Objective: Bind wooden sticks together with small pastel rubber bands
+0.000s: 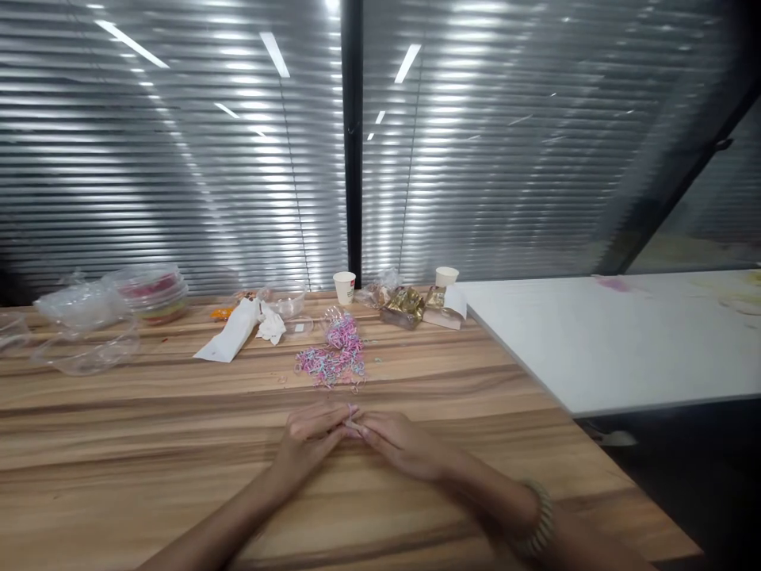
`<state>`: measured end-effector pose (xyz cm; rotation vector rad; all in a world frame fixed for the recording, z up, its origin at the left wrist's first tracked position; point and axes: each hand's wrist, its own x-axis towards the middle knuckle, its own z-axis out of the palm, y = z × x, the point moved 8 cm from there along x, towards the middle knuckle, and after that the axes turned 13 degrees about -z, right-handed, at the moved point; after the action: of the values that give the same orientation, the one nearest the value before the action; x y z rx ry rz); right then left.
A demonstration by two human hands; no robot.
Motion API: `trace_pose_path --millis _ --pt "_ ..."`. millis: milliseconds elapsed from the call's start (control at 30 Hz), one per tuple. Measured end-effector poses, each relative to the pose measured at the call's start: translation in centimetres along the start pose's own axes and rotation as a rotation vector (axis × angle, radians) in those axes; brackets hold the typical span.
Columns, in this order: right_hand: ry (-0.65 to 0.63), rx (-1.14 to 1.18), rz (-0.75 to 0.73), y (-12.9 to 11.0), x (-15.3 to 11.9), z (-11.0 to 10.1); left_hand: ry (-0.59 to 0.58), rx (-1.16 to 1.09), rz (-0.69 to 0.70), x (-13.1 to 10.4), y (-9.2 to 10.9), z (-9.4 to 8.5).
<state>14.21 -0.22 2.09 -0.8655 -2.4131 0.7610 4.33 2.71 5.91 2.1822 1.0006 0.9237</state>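
Observation:
My left hand (310, 428) and my right hand (399, 442) meet just above the wooden table, fingertips almost touching. Both are closed in a pinch on a small purple loop (350, 411), partly hidden by the fingers. What it is made of cannot be made out. Just beyond my hands lies a loose heap of small pink, purple and pale blue loops (330, 361). Part of the heap spills from a clear plastic bag (334, 316). A few single loops lie scattered around it.
White paper cups (344, 287) stand at the back, near gold wrappers (404, 306). Left of the heap lie a white paper sleeve (231, 331) and crumpled tissue (271, 324). Stacked clear containers (151, 293) sit far left. A white table (535, 333) adjoins on the right.

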Motion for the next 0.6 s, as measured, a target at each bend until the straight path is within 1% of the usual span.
trace_pose_path --millis 67,233,300,367,433,500,600 --pt "0.023 0.005 -0.014 0.0 0.0 0.0 -0.002 0.015 0.043 0.0 0.3 0.0" --pt "0.032 -0.005 0.056 0.7 -0.2 0.2 0.023 0.039 0.14 0.2 1.0 0.1" --pt "0.035 -0.031 0.078 0.9 -0.3 0.3 0.012 0.033 0.16 0.2 1.1 0.3" --pt "0.042 -0.059 0.101 1.3 -0.3 0.4 -0.006 0.02 0.149 0.2 1.0 0.6" --pt "0.074 -0.079 0.105 1.7 -0.3 0.3 -0.007 -0.005 0.068 0.3 0.4 0.7" --pt "0.133 -0.092 0.096 2.1 -0.2 0.1 -0.023 -0.042 -0.083 0.6 -0.6 0.8" --pt "0.213 -0.091 0.101 2.4 -0.3 -0.3 -0.137 -0.088 -0.295 0.8 -1.7 1.7"
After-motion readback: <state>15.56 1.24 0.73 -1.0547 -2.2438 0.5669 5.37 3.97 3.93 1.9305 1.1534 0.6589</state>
